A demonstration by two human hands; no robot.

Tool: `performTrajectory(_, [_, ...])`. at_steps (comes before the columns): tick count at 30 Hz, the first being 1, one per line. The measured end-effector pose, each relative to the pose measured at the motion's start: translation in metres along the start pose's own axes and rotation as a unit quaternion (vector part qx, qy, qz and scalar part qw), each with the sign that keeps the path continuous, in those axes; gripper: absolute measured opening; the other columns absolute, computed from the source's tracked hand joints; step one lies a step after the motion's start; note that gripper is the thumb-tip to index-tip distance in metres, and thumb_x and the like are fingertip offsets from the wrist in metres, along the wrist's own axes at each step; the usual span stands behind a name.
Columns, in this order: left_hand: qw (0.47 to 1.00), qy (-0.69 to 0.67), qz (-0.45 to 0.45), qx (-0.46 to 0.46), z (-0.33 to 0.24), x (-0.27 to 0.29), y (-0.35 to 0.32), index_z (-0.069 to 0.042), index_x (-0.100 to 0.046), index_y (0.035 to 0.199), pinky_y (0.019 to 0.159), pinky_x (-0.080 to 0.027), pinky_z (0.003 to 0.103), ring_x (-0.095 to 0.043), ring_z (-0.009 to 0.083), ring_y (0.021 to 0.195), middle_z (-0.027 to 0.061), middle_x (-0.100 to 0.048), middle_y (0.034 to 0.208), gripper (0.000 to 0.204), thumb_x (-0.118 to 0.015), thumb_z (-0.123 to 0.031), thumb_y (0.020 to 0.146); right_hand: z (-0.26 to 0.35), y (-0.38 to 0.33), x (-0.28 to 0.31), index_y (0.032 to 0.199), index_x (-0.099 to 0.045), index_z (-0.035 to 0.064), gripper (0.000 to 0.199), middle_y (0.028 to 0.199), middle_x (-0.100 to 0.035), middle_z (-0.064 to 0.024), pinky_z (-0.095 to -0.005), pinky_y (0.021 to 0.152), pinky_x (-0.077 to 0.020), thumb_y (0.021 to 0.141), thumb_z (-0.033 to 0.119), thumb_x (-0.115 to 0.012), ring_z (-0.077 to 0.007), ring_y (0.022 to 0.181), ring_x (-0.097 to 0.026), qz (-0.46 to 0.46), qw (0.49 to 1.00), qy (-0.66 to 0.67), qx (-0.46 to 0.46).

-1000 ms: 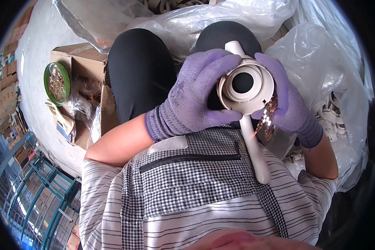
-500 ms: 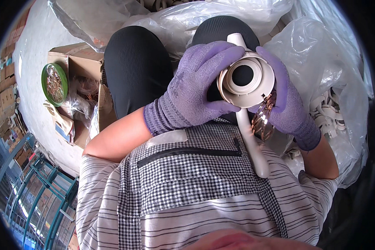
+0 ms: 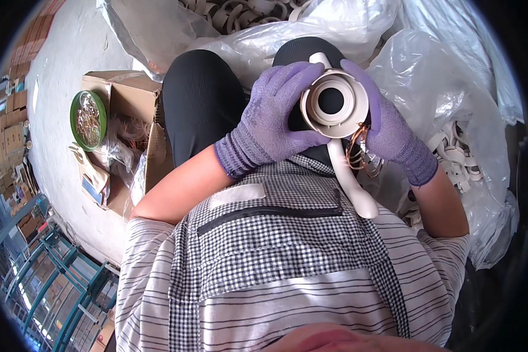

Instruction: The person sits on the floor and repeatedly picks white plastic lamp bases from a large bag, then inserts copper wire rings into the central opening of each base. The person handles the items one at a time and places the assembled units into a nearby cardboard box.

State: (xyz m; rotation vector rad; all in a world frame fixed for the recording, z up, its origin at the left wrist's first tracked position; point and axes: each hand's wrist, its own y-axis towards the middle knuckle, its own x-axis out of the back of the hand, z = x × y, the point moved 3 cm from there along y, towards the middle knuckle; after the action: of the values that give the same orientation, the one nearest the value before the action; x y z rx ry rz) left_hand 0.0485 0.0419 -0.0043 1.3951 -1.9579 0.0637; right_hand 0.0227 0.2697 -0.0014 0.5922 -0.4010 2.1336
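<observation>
A cream plastic round housing (image 3: 335, 128) with stepped rings around a dark central hole is held over my lap. A curved handle-like piece (image 3: 347, 176) hangs below it, and a short spout-like end (image 3: 320, 58) sticks out at the top. My left hand (image 3: 263, 120), in a purple knit glove, is closed around the housing's left side. My right hand (image 3: 393, 126), gloved the same way, grips the right side with its fingers partly hidden. A bunch of thin copper-coloured metal rings (image 3: 358, 149) hangs by the right palm, touching the housing's lower right rim.
On the left stands an open cardboard box (image 3: 132, 97) with plastic bags inside; a green round dish (image 3: 75, 114) of small metal pieces sits at its edge. Clear plastic sacks hold cream curved parts (image 3: 457, 155) at right and more parts (image 3: 240, 14) ahead. A teal metal frame (image 3: 56, 264) stands lower left.
Both hands and the housing have shifted slightly left in the picture, and the handle's lower end sits higher. The view itself has moved a little. The grip on the housing stays the same.
</observation>
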Motion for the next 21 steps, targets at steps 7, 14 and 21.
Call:
performTrajectory(7, [0.872, -0.439, 0.011, 0.218, -0.008, 0.018, 0.014, 0.003, -0.046, 0.147, 0.112, -0.044, 0.038, -0.058, 0.0245, 0.127, 0.0133, -0.060, 0.136, 0.092, -0.091, -0.038, 0.078, 0.019, -0.012, 0.007, 0.157, -0.038, 0.0087, 0.102, 0.146, -0.053, -0.0189, -0.0405, 0.099, -0.0568, 0.071, 0.024, -0.091, -0.0331, 0.122, -0.064, -0.082, 0.993, -0.037, 0.081])
performTrajectory(14, [0.801, -0.505, 0.083, 0.310, -0.038, 0.035, 0.007, 0.005, -0.044, 0.150, 0.114, -0.042, 0.038, -0.057, 0.0241, 0.128, 0.0147, -0.060, 0.138, 0.083, -0.082, -0.033, 0.086, 0.044, -0.025, -0.015, 0.138, -0.057, 0.0059, 0.077, 0.130, -0.062, -0.0169, -0.0417, 0.100, -0.0558, 0.070, 0.021, -0.090, -0.0349, 0.120, -0.064, -0.282, 0.947, -0.115, 0.098])
performTrajectory(21, [0.913, -0.348, 0.013, 0.211, -0.033, 0.023, -0.008, 0.002, -0.041, 0.152, 0.112, -0.045, 0.038, -0.056, 0.0264, 0.131, 0.0145, -0.058, 0.139, 0.118, -0.100, -0.043, 0.061, 0.048, -0.046, -0.026, 0.135, -0.059, 0.0030, 0.066, 0.131, -0.063, -0.0181, -0.0432, 0.098, -0.0568, 0.076, 0.015, -0.085, -0.0370, 0.115, -0.066, -0.297, 0.945, -0.100, 0.092])
